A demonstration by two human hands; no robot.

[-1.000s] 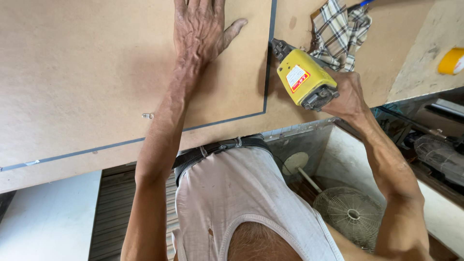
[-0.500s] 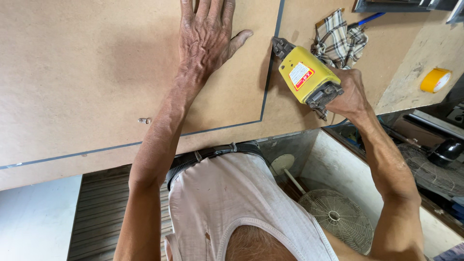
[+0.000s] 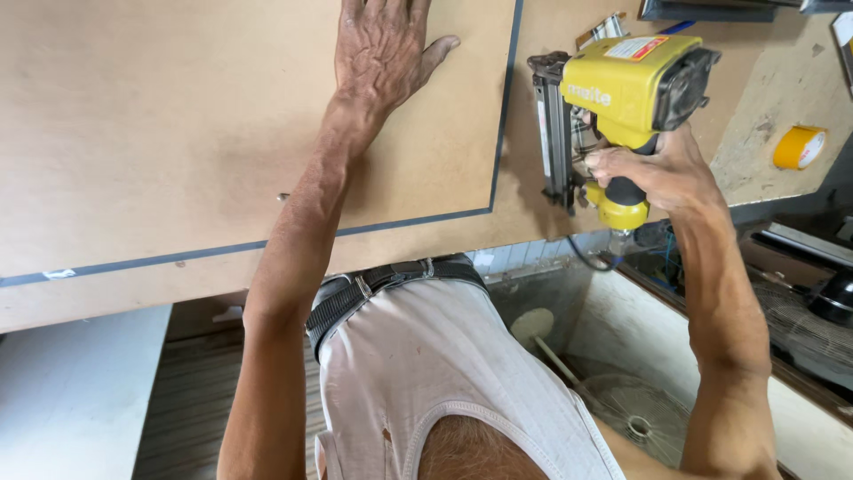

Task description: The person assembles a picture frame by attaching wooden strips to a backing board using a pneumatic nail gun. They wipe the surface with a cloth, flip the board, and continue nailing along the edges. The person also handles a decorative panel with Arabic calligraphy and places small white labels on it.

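Left hand: the left hand (image 3: 384,49) lies flat, palm down and fingers spread open, on a tan fibreboard panel (image 3: 178,124); it clasps nothing, and the fingertips run out of the top of the frame.
Panel: the panel sits directly under that palm and stretches away to the hand's left, its dark edge (image 3: 502,107) just beyond the thumb, on the side toward the tool.
Right hand: the right hand (image 3: 653,173) is wrapped tight around the black handle of a yellow pneumatic nail gun (image 3: 635,89), fingers curled on the grip near the trigger.
Nail gun: the yellow body rises above the gripping fist, and its dark metal magazine (image 3: 555,133) stands just to the inner side of the knuckles, close beside the panel's dark edge; whether its nose touches the surface cannot be told.
Workbench: a second board-topped workbench (image 3: 533,218) lies beneath both the panel and the tool, its front edge passing just below the gripping hand.
Hose: a dark hose (image 3: 586,258) drops from the base of the handle, right under the fist.
Tape: a roll of yellow tape (image 3: 798,147) rests on the bench, well apart from the gripping hand on its outer side.
Cloth: a checked cloth (image 3: 604,31) shows behind the tool, mostly hidden by it.
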